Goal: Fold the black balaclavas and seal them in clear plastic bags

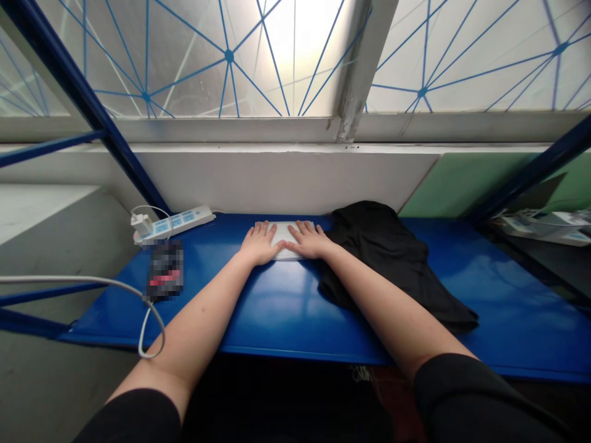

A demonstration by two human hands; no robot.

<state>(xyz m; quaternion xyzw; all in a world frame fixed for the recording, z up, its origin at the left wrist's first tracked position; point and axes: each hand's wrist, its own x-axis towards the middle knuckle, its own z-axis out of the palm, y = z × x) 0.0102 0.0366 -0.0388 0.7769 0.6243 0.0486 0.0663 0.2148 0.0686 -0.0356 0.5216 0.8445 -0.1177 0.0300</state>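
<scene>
A flat white rectangular thing (282, 231), perhaps a stack of paper, lies near the back edge of the blue shelf (286, 314). On its left part rests my left hand (261, 242), palm down with the fingers spread. My right hand (308, 239) lies flat on its right part, fingers spread too. The two thumbs almost meet over the white thing. Neither hand grips anything. A crumpled black cloth (388, 252), which looks like a garment, lies just right of my right hand, partly under my right forearm.
A white power strip (184, 223) with a plug stands at the back left. In front of it is a blurred dark item (165, 269). A white cable (92, 280) loops over my left forearm. Blue metal posts (124, 157) flank the shelf. Another strip (549, 227) sits far right.
</scene>
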